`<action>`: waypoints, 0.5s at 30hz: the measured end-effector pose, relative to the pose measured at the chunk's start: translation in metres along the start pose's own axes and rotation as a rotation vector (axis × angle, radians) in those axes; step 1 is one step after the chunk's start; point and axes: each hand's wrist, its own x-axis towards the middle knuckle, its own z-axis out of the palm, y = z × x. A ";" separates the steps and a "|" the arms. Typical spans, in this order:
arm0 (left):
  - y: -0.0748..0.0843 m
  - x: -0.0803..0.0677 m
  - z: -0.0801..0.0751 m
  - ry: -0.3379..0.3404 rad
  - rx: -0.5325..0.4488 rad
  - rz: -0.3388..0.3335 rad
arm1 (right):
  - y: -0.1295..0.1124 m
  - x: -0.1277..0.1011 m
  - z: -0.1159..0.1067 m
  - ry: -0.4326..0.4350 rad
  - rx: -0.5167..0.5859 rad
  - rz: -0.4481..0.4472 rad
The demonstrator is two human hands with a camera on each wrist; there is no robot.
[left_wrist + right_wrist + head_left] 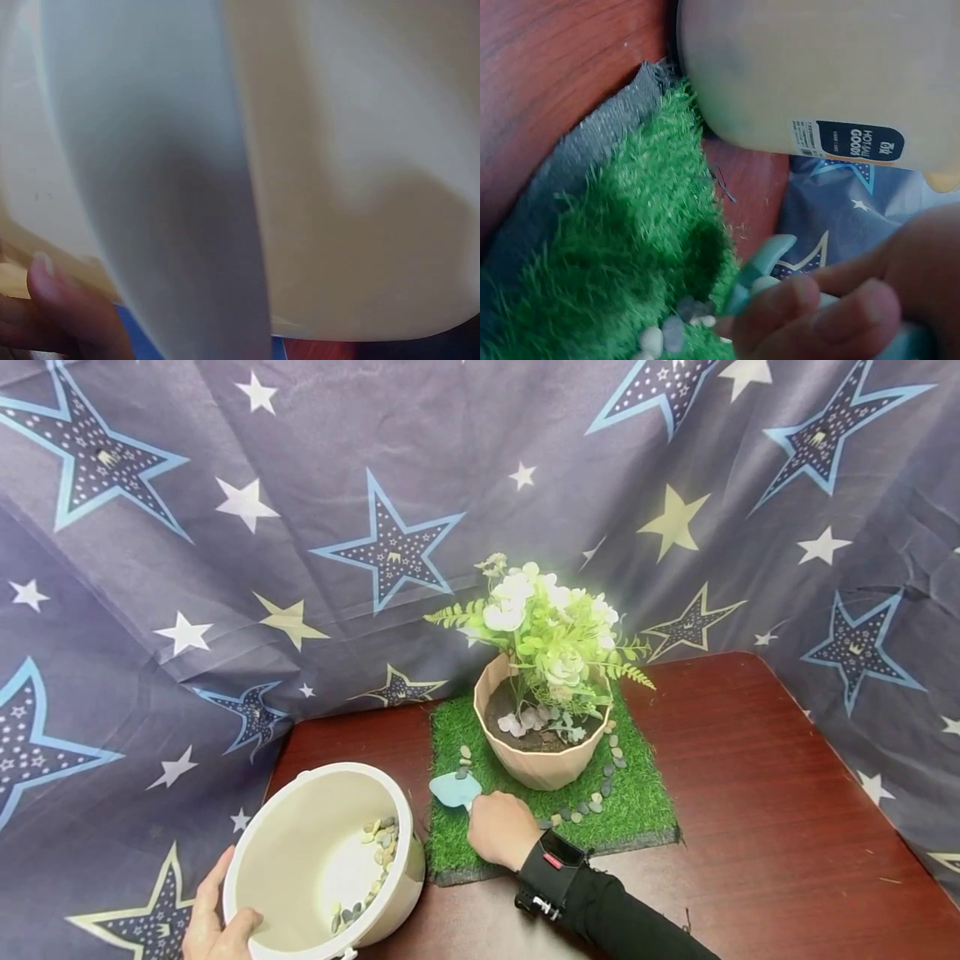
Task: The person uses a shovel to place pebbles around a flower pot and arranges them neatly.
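My left hand (217, 914) grips the left rim of a cream bucket (414, 860), which leans with its mouth toward me. Several grey and tan pebbles (382, 852) lie inside along its right wall. In the left wrist view the bucket (360, 247) fills most of the picture, with my thumb and fingers (75, 315) at its edge. My right hand (501, 828) holds a light blue toy shovel (455, 788) by the handle. Its blade is over the green turf mat (450, 847), beside small stones (465, 756). In the right wrist view curled fingers partly hide the shovel (761, 262).
A pinkish ribbed flowerpot (551, 768) with white artificial flowers (555, 627) stands on the mat. A curved row of pebbles (607, 785) runs around its front and right. Beneath is a reddish wooden table (757, 777); a star-patterned cloth (465, 460) hangs behind and at the sides.
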 end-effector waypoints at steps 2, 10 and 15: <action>-0.001 -0.001 0.000 0.006 0.002 0.004 | 0.000 0.002 0.003 0.022 0.019 -0.004; 0.002 -0.002 0.002 0.006 0.012 -0.003 | 0.000 0.021 0.010 0.081 0.127 -0.028; 0.004 -0.001 0.001 -0.010 0.040 -0.021 | 0.002 0.036 0.013 0.082 0.221 -0.016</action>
